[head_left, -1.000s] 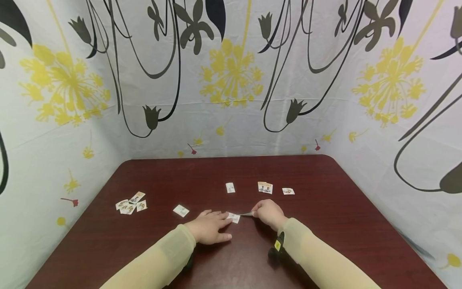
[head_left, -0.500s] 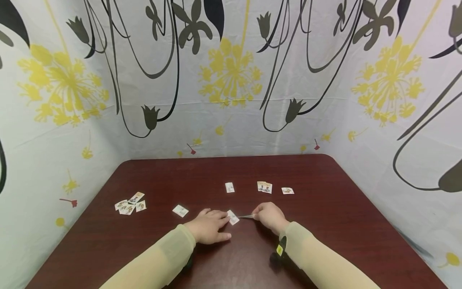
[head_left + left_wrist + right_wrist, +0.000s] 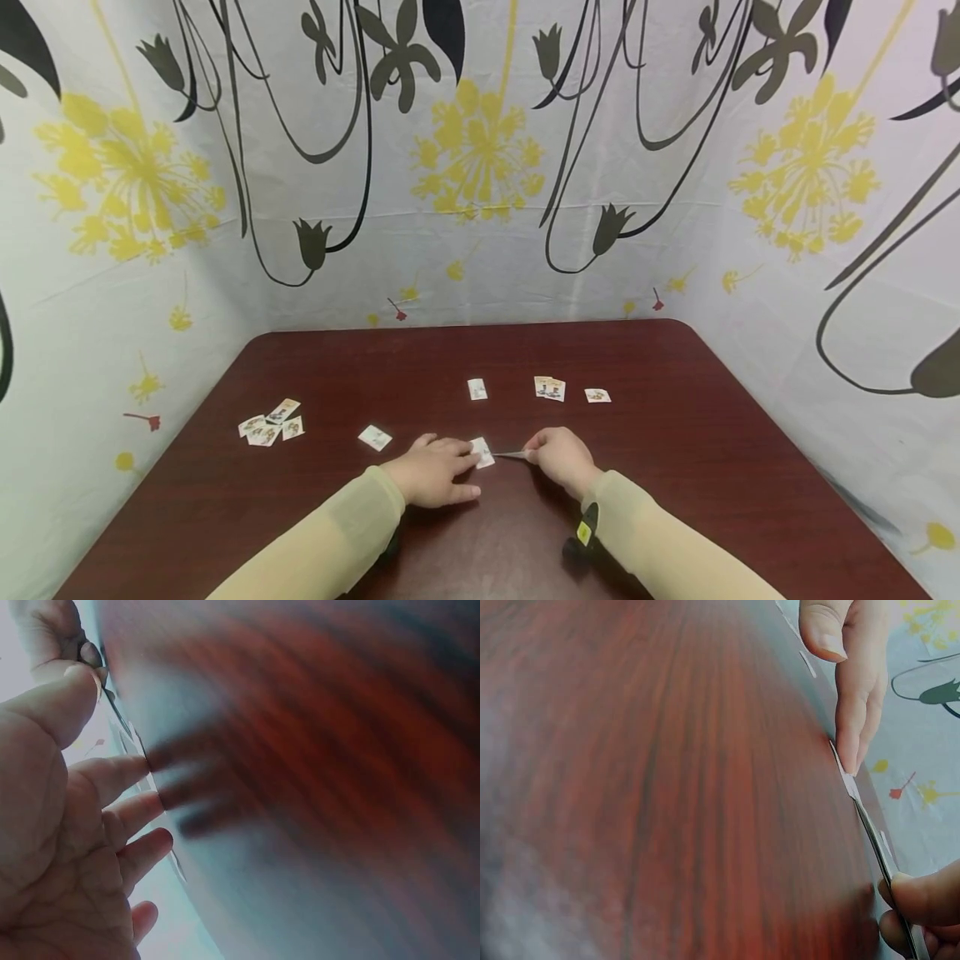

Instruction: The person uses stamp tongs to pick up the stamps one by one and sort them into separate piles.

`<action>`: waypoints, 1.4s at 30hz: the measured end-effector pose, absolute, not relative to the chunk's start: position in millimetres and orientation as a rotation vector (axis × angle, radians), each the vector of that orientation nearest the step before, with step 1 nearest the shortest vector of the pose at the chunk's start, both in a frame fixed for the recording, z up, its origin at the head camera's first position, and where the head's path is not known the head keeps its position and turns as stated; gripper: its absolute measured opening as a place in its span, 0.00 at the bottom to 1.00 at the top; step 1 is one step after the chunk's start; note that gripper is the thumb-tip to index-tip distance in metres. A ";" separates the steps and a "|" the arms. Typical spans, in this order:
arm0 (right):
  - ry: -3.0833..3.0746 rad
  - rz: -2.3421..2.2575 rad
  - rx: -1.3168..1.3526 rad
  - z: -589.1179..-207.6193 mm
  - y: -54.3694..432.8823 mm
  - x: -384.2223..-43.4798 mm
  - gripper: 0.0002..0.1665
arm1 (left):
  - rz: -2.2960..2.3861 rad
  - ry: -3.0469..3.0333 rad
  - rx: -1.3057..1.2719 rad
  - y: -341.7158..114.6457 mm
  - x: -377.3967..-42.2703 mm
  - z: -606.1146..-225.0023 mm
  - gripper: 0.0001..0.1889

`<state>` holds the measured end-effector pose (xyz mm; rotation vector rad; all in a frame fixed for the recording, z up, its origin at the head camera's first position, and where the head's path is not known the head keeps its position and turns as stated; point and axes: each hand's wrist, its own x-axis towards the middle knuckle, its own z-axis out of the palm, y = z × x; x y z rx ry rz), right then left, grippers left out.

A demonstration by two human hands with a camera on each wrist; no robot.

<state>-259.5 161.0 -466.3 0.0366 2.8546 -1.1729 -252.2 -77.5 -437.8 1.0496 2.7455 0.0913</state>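
Centrally, on a dark red counter, a white card is touched by the straight fingers of the left hand. Nearby, a thin metal tool is pinched by the right hand, its tip set at the card's right edge. More cards are spread to the left and farther back.

The right hand pinches a slim tool touching a card under left fingertips.
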 end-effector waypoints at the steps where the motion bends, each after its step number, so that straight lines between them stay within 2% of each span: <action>1: 2.857 -1.172 0.036 -466.4 161.0 -259.1 0.04 | 0.092 2.737 1.047 -77.8 -252.3 -437.7 0.32; 42: 2.885 -1.159 0.076 -469.4 150.7 -259.4 0.04 | 0.053 2.589 1.094 -90.0 -259.4 -432.0 0.28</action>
